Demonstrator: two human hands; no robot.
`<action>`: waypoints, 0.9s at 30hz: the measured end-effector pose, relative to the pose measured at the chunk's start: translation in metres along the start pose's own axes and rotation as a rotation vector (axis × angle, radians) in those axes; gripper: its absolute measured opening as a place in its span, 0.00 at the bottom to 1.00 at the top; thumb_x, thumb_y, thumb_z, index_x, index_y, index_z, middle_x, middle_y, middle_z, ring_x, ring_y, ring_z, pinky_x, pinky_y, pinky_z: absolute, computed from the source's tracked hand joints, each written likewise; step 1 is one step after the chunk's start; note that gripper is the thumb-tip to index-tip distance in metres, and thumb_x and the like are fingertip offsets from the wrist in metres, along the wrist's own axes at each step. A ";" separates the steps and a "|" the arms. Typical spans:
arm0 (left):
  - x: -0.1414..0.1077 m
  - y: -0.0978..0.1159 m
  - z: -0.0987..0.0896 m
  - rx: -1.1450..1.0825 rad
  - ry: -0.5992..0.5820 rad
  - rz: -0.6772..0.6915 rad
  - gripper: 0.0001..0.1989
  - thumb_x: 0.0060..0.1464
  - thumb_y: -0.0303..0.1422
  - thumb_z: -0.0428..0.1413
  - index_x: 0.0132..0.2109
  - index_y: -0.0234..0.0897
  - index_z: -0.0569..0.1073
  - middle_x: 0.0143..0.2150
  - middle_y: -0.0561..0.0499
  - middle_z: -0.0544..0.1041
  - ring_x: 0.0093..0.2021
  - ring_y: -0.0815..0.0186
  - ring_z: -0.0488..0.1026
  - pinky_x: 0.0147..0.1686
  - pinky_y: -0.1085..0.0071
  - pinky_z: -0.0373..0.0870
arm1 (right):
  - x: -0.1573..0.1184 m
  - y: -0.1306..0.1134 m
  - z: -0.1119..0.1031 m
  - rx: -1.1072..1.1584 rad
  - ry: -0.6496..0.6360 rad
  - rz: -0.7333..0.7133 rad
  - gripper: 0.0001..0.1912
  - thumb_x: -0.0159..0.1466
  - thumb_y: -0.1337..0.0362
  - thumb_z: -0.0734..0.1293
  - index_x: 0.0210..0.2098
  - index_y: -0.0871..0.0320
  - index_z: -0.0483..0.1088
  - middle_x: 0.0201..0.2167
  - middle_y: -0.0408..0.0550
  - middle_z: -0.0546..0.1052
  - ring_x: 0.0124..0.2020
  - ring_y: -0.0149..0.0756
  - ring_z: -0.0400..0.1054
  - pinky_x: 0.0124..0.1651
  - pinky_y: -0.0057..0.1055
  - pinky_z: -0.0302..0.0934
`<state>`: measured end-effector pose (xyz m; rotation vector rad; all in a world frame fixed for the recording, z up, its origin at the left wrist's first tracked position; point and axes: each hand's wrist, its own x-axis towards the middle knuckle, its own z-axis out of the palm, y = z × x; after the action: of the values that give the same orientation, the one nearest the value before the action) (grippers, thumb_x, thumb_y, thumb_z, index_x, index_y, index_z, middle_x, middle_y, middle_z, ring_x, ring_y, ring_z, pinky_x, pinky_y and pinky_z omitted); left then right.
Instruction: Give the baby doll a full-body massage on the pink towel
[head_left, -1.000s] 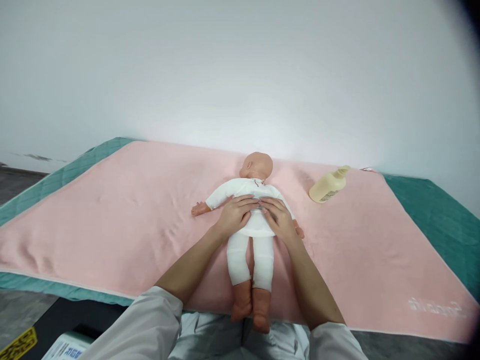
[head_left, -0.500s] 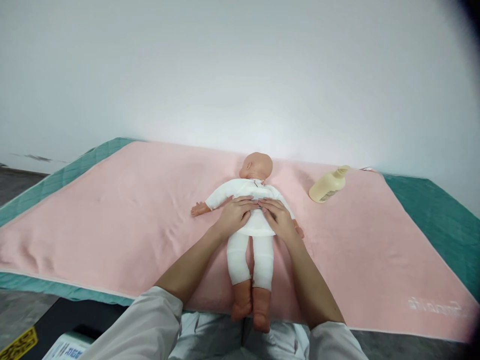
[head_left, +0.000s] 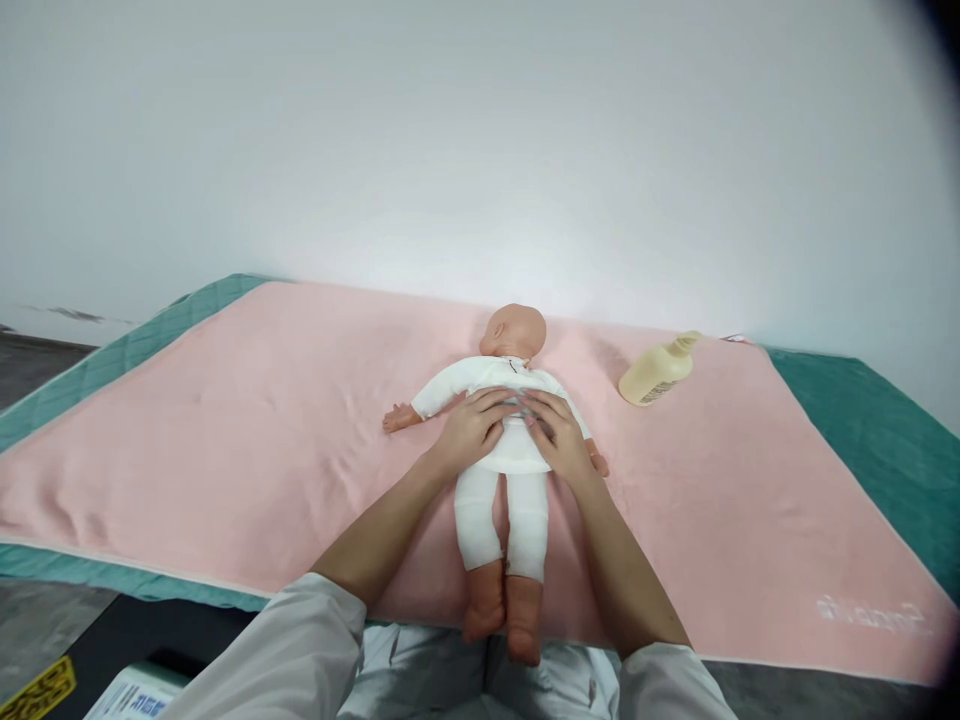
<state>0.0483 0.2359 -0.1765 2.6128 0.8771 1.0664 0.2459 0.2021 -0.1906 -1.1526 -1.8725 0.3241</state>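
In the head view the left hand point(head_left: 468, 428) and right hand point(head_left: 564, 428) just crept a hair up the back of the baby doll point(head_left: 514, 456), fingers fanning slightly, so looks like the same spot's being worked. Neither grip is clutching anything, hands just spread on the doll, belly-down on the pink blanket point(head_left: 255, 430). Can't see under the palms, and the printed package point(head_left: 135, 697) is cut off.

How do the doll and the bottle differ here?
The doll is larger than the bottle. The doll is dressed in white, while the bottle is pale yellow. The left hand and right hand rest on the doll's back; neither touches the bottle. Both are on the pink blanket.
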 end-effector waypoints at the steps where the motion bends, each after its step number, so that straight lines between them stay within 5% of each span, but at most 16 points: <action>1: 0.000 0.000 0.000 0.002 0.002 -0.005 0.18 0.58 0.22 0.47 0.51 0.38 0.75 0.58 0.46 0.73 0.61 0.60 0.67 0.60 0.54 0.66 | 0.000 0.000 0.000 -0.007 -0.002 0.004 0.18 0.69 0.62 0.60 0.58 0.49 0.68 0.58 0.49 0.70 0.61 0.42 0.61 0.64 0.47 0.58; 27: 0.002 -0.003 0.005 -0.003 -0.088 -0.125 0.18 0.59 0.25 0.46 0.56 0.33 0.69 0.59 0.43 0.73 0.62 0.60 0.66 0.63 0.55 0.62 | 0.002 0.004 -0.001 0.030 -0.094 0.080 0.21 0.70 0.57 0.58 0.61 0.52 0.64 0.59 0.51 0.70 0.62 0.43 0.61 0.66 0.47 0.56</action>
<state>0.0517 0.2395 -0.1801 2.5421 1.0027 0.9134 0.2485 0.2054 -0.1916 -1.2124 -1.8995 0.4560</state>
